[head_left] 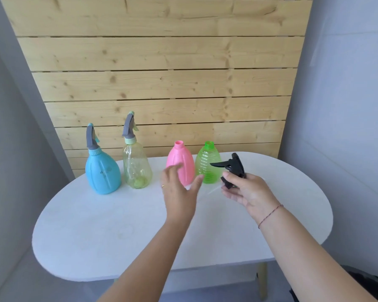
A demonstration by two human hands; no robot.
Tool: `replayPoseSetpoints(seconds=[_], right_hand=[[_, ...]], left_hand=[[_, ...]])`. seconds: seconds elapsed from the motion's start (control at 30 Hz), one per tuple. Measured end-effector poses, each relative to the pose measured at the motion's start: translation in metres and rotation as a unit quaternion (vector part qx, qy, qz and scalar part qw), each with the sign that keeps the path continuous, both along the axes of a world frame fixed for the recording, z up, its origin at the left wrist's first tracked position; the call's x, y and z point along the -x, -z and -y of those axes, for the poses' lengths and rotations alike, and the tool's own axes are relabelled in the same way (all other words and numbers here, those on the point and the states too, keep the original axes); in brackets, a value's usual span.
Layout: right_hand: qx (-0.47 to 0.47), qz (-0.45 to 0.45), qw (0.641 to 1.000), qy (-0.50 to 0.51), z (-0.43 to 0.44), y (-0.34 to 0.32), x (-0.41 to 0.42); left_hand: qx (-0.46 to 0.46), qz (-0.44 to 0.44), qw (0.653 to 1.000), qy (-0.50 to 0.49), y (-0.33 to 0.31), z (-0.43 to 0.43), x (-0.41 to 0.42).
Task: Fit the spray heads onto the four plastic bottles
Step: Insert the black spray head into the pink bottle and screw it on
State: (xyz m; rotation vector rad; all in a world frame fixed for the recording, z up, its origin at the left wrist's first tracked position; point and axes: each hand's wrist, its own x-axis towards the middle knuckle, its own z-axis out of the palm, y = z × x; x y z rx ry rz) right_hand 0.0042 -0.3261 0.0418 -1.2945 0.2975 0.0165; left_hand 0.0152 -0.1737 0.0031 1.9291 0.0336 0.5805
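i'm gripping the black spray head point(231, 168) in my closed right hand point(247, 192) while my empty, spread left hand point(179, 188) is reaching to steady the uncapped pink bottle point(181, 162) near the table's point(118, 225) far edge.

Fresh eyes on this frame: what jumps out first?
A row of four bright bottles at the table's far edge: the blue bottle and clear bottle on the left already wear spray heads, while the pink bottle and green bottle stand open-necked. The right hand holds a black spray head near the green one, and the left hand reaches open toward the pink one.
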Motion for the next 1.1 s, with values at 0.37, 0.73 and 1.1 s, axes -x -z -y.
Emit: replayPoseSetpoints(seconds=[0.37,0.73,1.1], right_hand=[[0.034,0.016,0.999,0.008,0.004,0.012,-0.015],[0.132,0.206,0.966,0.087,-0.005,-0.037,-0.017],[0.236,0.362,0.896,0.101,-0.041,-0.101,0.006]], left_hand=[[0.111,-0.145,0.981,0.072,0.031,-0.037,-0.091],[0.05,-0.095,0.992,0.062,0.031,-0.046,-0.041],[-0.048,-0.07,0.995,0.054,0.01,-0.077,0.029]])
